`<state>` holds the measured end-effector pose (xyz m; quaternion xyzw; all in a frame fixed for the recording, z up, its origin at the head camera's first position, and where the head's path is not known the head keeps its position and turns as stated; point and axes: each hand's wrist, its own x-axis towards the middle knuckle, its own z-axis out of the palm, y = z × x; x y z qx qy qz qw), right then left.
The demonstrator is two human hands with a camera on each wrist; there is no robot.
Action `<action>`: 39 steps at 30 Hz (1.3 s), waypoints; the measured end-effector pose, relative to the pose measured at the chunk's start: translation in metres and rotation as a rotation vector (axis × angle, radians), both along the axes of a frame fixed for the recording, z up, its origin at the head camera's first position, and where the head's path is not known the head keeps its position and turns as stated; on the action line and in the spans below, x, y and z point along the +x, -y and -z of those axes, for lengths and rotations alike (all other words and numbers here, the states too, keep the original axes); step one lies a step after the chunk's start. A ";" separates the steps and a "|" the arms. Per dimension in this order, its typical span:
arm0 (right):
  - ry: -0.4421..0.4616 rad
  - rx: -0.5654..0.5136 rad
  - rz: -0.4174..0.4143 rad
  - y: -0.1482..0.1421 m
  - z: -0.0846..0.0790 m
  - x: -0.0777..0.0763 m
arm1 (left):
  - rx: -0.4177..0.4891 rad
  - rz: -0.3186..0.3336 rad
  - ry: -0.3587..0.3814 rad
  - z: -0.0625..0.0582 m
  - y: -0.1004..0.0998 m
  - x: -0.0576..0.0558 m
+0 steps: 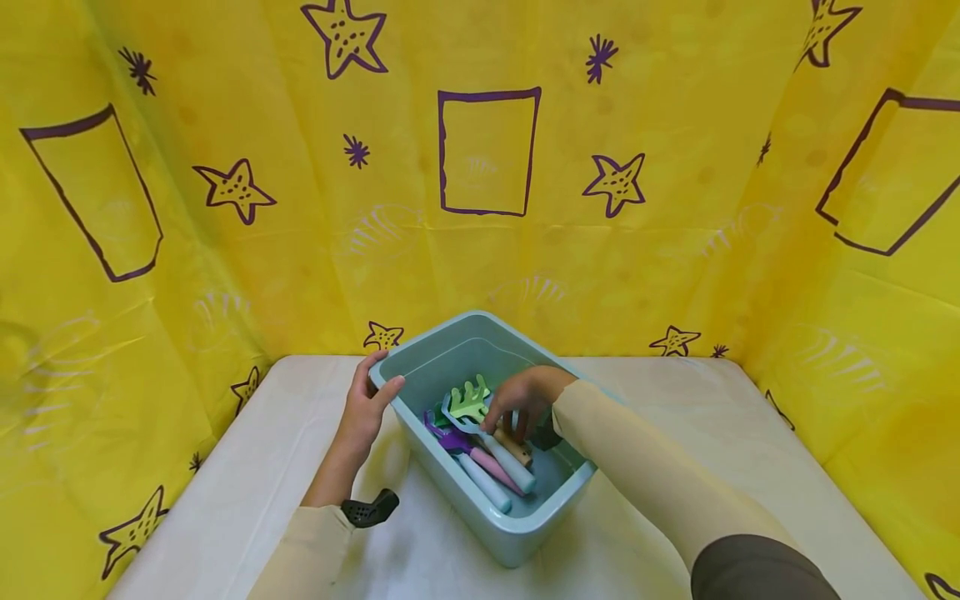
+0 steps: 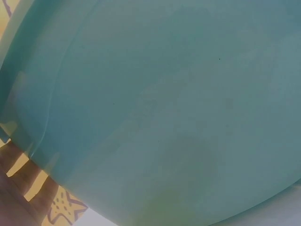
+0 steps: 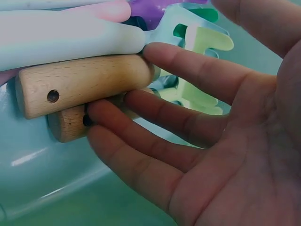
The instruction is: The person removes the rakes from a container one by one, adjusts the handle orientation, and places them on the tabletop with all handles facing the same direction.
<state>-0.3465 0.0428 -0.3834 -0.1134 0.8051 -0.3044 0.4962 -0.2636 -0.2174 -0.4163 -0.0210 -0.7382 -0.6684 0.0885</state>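
Note:
A pale blue-green plastic bin (image 1: 525, 523) stands on the table, holding several small garden hand tools. My left hand (image 1: 366, 408) grips the rim at its left corner, thumb over the edge. Inside the bin is my right hand (image 1: 521, 396), its fingers reaching to two wooden handles, the upper one (image 3: 84, 84) lying over the lower one (image 3: 70, 125). The fingertips touch them without closing round either. Beside them lie a light green hand rake (image 1: 469, 400), a light blue tool (image 1: 512, 461), a purple fork head (image 1: 450, 438) and a pink handle (image 1: 497, 468).
Yellow cloth (image 1: 480, 258) printed with purple stars and frames hangs at the back and both sides. A white-covered table (image 1: 675, 408) lies beneath the bin. A black strap device (image 1: 370, 508) sits on the left wrist.

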 end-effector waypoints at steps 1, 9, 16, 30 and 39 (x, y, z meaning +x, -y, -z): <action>0.001 0.002 -0.003 0.000 -0.001 0.000 | 0.001 0.002 -0.002 0.000 0.000 0.000; 0.009 0.037 -0.034 0.002 -0.004 0.003 | -0.012 0.002 0.000 -0.001 -0.001 0.001; 0.064 0.092 -0.031 0.007 0.001 0.002 | 0.001 -0.006 0.005 0.001 0.001 -0.001; 0.020 0.009 -0.052 0.000 -0.005 0.004 | 0.032 0.013 -0.034 0.001 0.001 -0.003; 0.000 -0.086 -0.125 0.000 -0.008 0.000 | 0.011 -0.001 -0.031 0.002 0.002 -0.002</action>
